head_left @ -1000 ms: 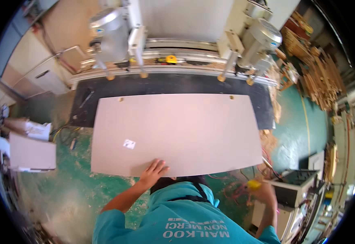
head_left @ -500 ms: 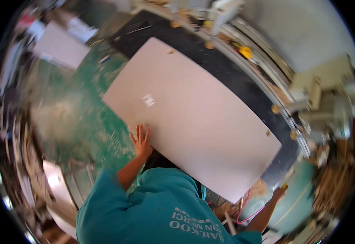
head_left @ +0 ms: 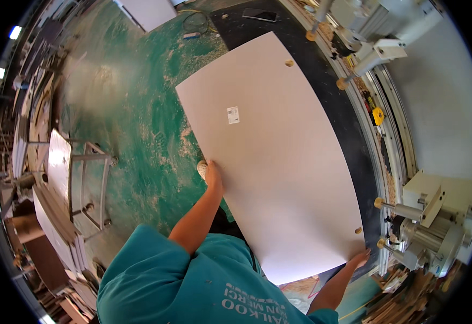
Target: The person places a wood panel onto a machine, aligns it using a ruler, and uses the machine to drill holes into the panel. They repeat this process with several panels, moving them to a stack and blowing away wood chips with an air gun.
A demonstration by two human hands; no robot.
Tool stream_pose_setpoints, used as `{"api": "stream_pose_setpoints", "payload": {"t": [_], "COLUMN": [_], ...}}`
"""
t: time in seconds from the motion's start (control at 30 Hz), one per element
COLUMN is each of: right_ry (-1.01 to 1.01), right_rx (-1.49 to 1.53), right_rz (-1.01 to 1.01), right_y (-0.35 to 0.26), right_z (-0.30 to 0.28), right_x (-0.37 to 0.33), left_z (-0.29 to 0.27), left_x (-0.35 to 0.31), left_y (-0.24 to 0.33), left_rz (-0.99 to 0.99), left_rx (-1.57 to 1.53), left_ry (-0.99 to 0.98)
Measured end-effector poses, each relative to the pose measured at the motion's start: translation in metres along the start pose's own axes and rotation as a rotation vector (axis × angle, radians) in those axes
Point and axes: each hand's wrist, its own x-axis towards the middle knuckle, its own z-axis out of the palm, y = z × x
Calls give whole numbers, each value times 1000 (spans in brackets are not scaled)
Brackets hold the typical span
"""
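A large pale panel (head_left: 279,156) with a bowed long edge and a small white label (head_left: 233,115) lies over a black bench top (head_left: 301,59). Two small round holes show near its right edge, one at the far end and one at the near end. My left hand (head_left: 213,177) grips the panel's left long edge, its fingers partly hidden. My right hand (head_left: 360,259) is closed at the near right corner, with the fingers bent round the edge. A light shoe (head_left: 202,169) shows just beside my left hand.
A machine rail (head_left: 379,178) with clamp posts runs along the right side, and a yellow tape measure (head_left: 377,116) lies on it. A dark phone (head_left: 260,15) rests on the bench's far end. At left stand a metal-framed trolley (head_left: 103,167) and stacked boards (head_left: 58,227).
My view has swung, so the panel appears turned more lengthwise. My right hand, earlier off the panel with something yellow by it, is now at the corner. My left hand's spread fingers have closed on the edge.
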Motion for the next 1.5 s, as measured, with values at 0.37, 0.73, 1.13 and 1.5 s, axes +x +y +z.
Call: {"api": "stream_pose_setpoints", "payload": {"t": [0.37,0.73,1.13,1.5], "right_ry": [-31,-577,-1414,-2070], "right_rx": [-240,317,634,557], "right_rz": [-283,-400,-572,-944], "right_y": [-187,-421,-633,-1009], "right_z": [-88,-152,-64,104], "right_x": [-114,-371,-499,-677], "left_z": [-42,-93,-145,-103], "left_x": [55,162,293,443], "left_y": [28,182,362,614], "left_rz": [-208,-203,-99,213], "left_rx": [-109,-868,-921,-1174], "left_ry": [86,-337,-268,-206]}}
